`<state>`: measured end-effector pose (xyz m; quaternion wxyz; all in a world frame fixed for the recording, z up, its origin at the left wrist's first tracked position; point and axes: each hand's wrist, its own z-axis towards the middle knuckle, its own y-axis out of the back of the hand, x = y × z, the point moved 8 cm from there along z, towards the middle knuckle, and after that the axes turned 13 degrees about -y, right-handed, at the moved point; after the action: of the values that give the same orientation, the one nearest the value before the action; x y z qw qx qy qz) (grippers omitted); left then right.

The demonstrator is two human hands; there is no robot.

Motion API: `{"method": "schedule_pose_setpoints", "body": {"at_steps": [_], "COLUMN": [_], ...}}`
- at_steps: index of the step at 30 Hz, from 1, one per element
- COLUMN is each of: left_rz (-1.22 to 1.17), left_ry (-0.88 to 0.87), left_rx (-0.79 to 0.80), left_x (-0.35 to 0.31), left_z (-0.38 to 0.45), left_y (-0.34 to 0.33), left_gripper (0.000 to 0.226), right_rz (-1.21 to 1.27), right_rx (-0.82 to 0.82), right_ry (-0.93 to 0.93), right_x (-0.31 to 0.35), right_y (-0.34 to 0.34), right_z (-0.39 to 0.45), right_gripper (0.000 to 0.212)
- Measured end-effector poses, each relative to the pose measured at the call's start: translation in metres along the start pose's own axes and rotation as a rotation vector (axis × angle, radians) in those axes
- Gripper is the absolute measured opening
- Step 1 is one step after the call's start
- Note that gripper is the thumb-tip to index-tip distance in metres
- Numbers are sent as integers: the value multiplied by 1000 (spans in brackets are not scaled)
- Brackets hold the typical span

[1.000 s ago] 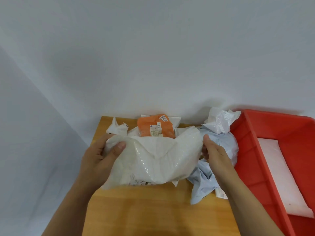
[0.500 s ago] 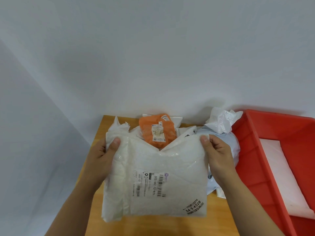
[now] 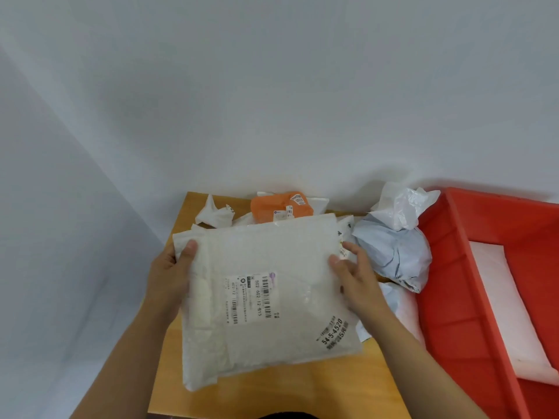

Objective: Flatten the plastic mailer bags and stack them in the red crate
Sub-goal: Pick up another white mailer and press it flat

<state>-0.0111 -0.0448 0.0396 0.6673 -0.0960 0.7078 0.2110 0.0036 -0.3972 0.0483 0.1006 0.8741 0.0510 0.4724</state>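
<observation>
A white bubble mailer bag (image 3: 266, 300) with a barcode label lies spread out, nearly flat, on the wooden table (image 3: 272, 394). My left hand (image 3: 172, 276) grips its upper left edge, thumb on top. My right hand (image 3: 354, 276) rests on its right side with straight fingers. Behind it lie an orange mailer (image 3: 281, 205), a small crumpled white bag (image 3: 213, 213) and, to the right, a crumpled pale blue bag (image 3: 393, 255) with a crumpled white bag (image 3: 402, 207) on it. The red crate (image 3: 453, 282) stands at the right with a flat white mailer (image 3: 508, 313) inside.
The table stands against a white wall in a corner. The crate's left wall touches the pile of crumpled bags. Another white bag (image 3: 402, 306) lies between the bubble mailer and the crate.
The bubble mailer went from bunched up and held in the air to unfolded and laid down on the table. My right hand let go of its top corner and now lies on it.
</observation>
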Motion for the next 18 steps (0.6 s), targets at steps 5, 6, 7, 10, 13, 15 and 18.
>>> {"method": "schedule_pose_setpoints", "body": {"at_steps": [5, 6, 7, 10, 13, 15, 18], "left_rz": [285, 368, 425, 503, 565, 587, 638], "left_ry": [112, 132, 159, 242, 294, 352, 386], "left_rx": [-65, -83, -99, -122, -23, 49, 85], "left_x": [67, 80, 95, 140, 173, 190, 203], "left_z": [-11, -17, -23, -39, -52, -63, -71], "left_y": [49, 59, 68, 86, 80, 74, 75], "left_gripper": [25, 29, 34, 43, 53, 59, 63], "right_rz": [-277, -386, -496, -646, -663, -684, -716], "right_rx": [229, 272, 320, 408, 428, 456, 498], "right_ry": [27, 40, 43, -21, -102, -141, -185], "right_x": [-57, -66, -77, -116, -147, -162, -175], "right_y": [-71, -85, -100, -131, -143, -148, -153], "right_z": [-3, -4, -6, -2, 6, 9, 12], "right_gripper": [72, 68, 65, 65, 66, 67, 67]}}
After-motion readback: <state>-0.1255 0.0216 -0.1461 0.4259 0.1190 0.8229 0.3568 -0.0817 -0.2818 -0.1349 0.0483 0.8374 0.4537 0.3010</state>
